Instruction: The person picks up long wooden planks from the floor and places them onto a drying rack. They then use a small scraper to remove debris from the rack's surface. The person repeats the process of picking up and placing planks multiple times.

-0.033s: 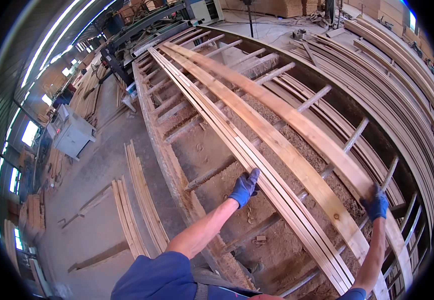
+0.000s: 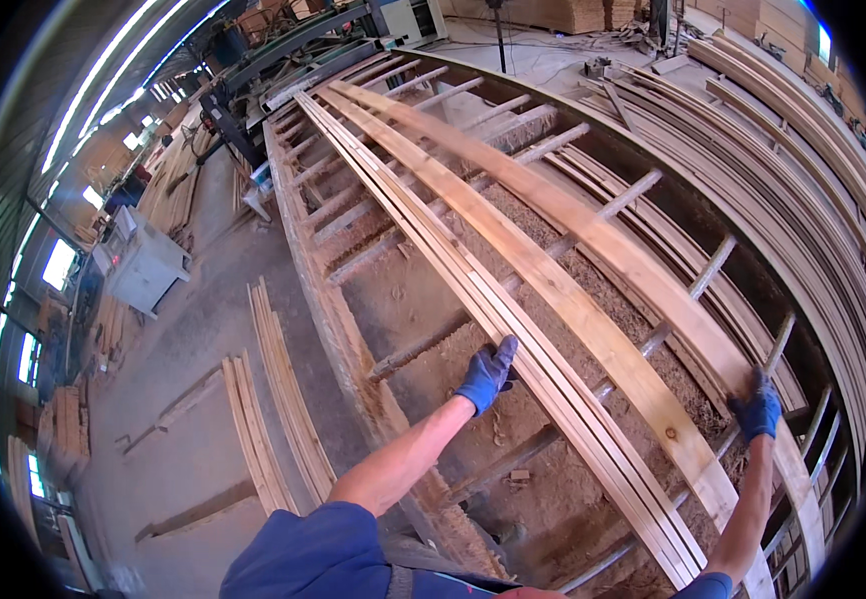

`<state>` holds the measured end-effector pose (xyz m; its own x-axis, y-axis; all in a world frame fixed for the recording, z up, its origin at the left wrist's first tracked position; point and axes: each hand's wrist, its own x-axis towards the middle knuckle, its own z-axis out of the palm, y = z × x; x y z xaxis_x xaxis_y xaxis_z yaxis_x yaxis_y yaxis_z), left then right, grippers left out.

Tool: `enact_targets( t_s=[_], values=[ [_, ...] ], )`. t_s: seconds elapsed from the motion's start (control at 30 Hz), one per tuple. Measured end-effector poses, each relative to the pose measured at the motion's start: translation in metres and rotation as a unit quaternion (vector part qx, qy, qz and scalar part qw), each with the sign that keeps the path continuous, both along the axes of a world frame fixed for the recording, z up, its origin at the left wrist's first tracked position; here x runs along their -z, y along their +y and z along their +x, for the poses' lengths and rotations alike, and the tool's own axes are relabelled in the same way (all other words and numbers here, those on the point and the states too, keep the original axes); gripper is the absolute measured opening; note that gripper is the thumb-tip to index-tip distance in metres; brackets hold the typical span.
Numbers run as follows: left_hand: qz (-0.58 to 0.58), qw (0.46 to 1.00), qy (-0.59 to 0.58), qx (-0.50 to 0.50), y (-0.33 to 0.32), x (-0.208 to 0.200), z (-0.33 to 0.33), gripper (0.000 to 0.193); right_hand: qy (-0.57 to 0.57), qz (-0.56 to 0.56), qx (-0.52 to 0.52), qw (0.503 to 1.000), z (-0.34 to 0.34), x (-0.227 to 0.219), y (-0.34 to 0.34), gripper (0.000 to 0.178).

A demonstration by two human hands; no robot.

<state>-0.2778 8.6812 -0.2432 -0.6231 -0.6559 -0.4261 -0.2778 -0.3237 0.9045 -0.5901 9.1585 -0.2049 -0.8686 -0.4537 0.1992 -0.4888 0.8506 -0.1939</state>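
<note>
The person's left hand (image 2: 488, 375), in a blue work glove with dark fingers, meets the near left edge of a bundle of narrow wooden strips (image 2: 553, 389). Its fingers sit close together against the edge; whether any of them hook underneath cannot be told. The right hand (image 2: 756, 407), gloved alike, lies on the rightmost wide board (image 2: 628, 265), fingers pointing away from the body; whether they pinch it or only press is hidden. The arms are spread, probably because the two pieces lie apart, with a middle board (image 2: 591, 329) between them that neither hand touches.

All this timber runs lengthwise on a long roller frame (image 2: 358, 364), crossing many round metal rollers (image 2: 630, 195). Such closely repeated supports likely keep long, thin wood from sagging. The strips lie side by side, nearly flush, perhaps so that one hand can steady them together. Between the rollers, sawdust (image 2: 423, 290) covers the ground below.

At the far end, the frame meets machinery (image 2: 303, 50). Beyond the right rail lie many long strips (image 2: 753, 190), roughly parallel to the frame. On the left, two smaller bundles (image 2: 293, 399) lie near the floor, seemingly propped on crosswise bars, and farther back stands a pale cabinet (image 2: 148, 265).
</note>
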Motion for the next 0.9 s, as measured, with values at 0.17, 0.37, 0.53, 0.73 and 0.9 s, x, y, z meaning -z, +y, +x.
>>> enact_targets(
  t_s=[0.17, 0.37, 0.53, 0.73, 0.9],
  values=[
    [-0.037, 0.999, -0.006, -0.002, -0.002, 0.003, -0.001, 0.067, -0.087, 0.142, 0.308, 0.937, -0.018, -0.018, 0.016, 0.066],
    [-0.094, 0.995, -0.045, -0.005, -0.006, -0.018, 0.0, 0.059, -0.054, 0.091, 0.068, 0.992, 0.069, -0.026, -0.052, 0.047],
    [0.01, 0.998, 0.014, 0.058, -0.01, 0.024, -0.004, 0.07, -0.17, 0.047, -0.034, 0.984, 0.139, -0.025, -0.079, 0.04],
    [0.115, 0.992, -0.036, 0.037, -0.013, 0.03, -0.011, 0.089, -0.226, 0.098, 0.094, 0.964, 0.127, 0.001, -0.07, 0.062],
    [0.128, 0.991, -0.026, 0.028, -0.033, 0.046, -0.012, 0.087, -0.239, 0.098, 0.088, 0.962, 0.154, -0.042, -0.076, 0.062]
  ],
)
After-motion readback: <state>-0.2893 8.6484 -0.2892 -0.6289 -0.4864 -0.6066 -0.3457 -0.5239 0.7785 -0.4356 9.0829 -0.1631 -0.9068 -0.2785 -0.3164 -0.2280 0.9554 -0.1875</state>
